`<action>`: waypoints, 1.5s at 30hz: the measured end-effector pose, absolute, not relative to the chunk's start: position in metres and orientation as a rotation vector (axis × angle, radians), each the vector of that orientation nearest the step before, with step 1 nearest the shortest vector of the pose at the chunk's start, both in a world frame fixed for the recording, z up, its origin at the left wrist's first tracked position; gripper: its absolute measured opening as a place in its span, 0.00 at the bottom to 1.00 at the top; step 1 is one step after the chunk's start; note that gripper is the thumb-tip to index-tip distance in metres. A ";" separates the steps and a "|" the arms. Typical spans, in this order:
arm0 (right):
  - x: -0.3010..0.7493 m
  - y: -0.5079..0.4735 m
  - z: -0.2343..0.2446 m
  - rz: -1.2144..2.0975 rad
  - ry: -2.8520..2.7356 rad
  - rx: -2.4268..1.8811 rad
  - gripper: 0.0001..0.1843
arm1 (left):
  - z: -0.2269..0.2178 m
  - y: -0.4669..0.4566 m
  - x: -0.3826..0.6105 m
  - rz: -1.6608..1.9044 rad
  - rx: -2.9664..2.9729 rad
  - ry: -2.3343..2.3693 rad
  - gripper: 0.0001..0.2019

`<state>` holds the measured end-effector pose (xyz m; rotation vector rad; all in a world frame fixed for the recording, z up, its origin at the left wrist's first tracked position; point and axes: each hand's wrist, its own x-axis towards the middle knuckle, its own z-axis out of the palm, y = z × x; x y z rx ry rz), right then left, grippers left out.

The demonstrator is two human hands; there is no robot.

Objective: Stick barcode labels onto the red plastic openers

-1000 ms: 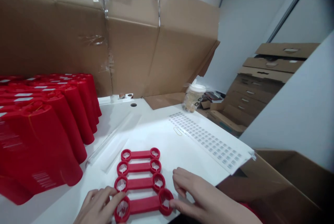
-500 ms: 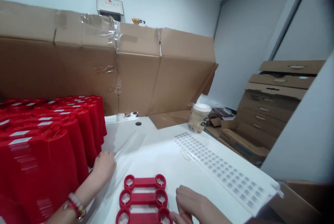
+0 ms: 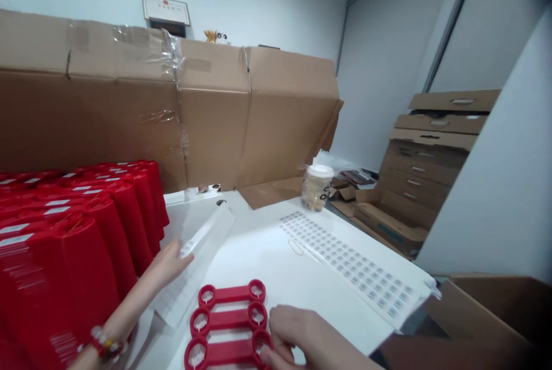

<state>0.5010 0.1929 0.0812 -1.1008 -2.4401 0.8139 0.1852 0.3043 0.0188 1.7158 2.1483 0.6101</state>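
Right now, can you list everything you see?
Red plastic stacks: many, red, left of the table.
Ring-ended plastic bars: three showing, red, table front.
Label sheet: one, white and grey, right of the bars.
Clear plastic strip: one, see-through, at the left hand.
Takeaway cup: one, tan, far table edge.
Cardboard sheets: several, brown, behind the table.
Cardboard boxes: several, brown, far right.
Left hand: on the strip, beaded bracelet at the wrist.
Right hand: on the nearest bar.

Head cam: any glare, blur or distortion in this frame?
Head view: wide-angle distortion bows the cardboard sheeting and tilts the wall lines; corners darken; glare sits on the clear plastic strip; left hand shows no heavy motion blur.
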 end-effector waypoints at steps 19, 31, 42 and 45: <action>0.504 0.262 0.077 1.631 -1.154 -0.516 0.33 | 0.094 0.220 0.345 1.074 1.696 1.207 0.13; 0.540 0.251 0.102 1.450 -1.063 -0.579 0.16 | 0.091 0.207 0.358 1.076 1.450 1.011 0.12; 0.538 0.248 0.103 1.407 -0.991 -0.645 0.13 | 0.087 0.200 0.360 1.132 1.462 1.168 0.13; 0.542 0.250 0.105 1.301 -0.937 -0.684 0.17 | 0.082 0.198 0.359 1.090 1.473 1.143 0.15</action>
